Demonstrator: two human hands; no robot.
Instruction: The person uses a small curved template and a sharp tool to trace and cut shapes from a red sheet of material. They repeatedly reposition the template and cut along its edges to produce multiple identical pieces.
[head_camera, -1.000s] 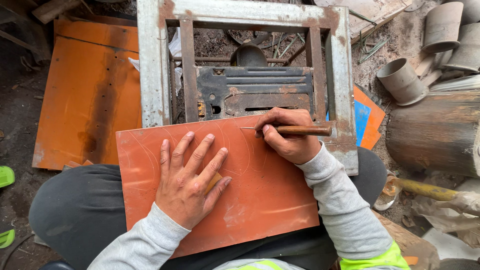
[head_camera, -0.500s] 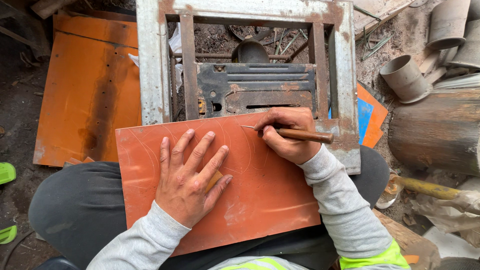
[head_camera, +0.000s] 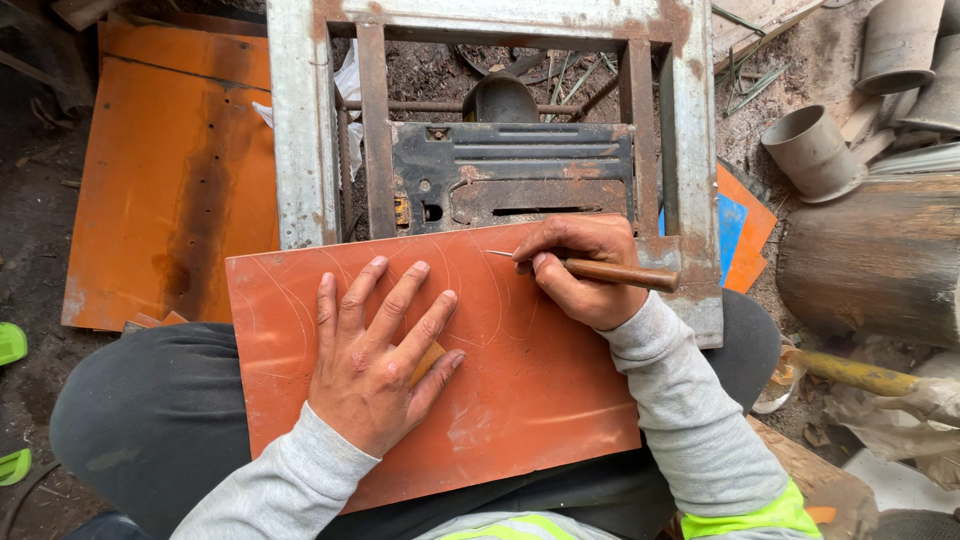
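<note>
An orange sheet (head_camera: 520, 400) lies across my lap, its far edge resting on a rusty metal frame (head_camera: 300, 130). My left hand (head_camera: 375, 360) is spread flat on the sheet with its fingers apart, covering a small tan piece (head_camera: 428, 362). My right hand (head_camera: 575, 270) grips a wooden-handled scriber (head_camera: 620, 273) like a pen. Its thin metal tip touches the sheet near the far edge. Faint curved scratch lines (head_camera: 480, 290) run across the sheet between my hands.
A larger orange panel (head_camera: 170, 180) lies on the ground at left. Grey pipe pieces (head_camera: 815, 150) and a thick log (head_camera: 880, 255) sit at right. A blue and orange offcut (head_camera: 740, 235) shows beside the frame. A yellow-handled tool (head_camera: 850, 372) lies near my right knee.
My right hand with the scriber has shifted slightly along the sheet's far edge. My left hand stays pressed flat in the same place.
</note>
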